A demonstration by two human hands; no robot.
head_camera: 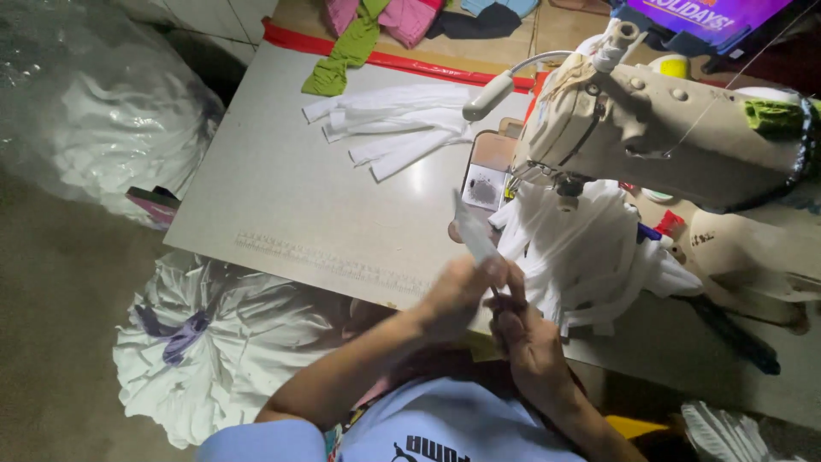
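Observation:
My left hand (457, 295) and my right hand (526, 342) meet over the near edge of the sewing table (282, 197). Together they pinch a narrow white fabric strip (473, 229) that stands up and tilts to the left above my fingers. Just to the right, a heap of white fabric strips (590, 257) hangs under the needle of the cream sewing machine (676, 128). More white strips (398, 124) lie flat farther back on the table.
A tied bundle of white fabric (214, 342) sits on the floor at the left, below the table. A clear plastic bag of white cloth (94, 111) stands behind it. Green cloth (346, 51) and pink cloth (402, 17) lie at the table's far edge.

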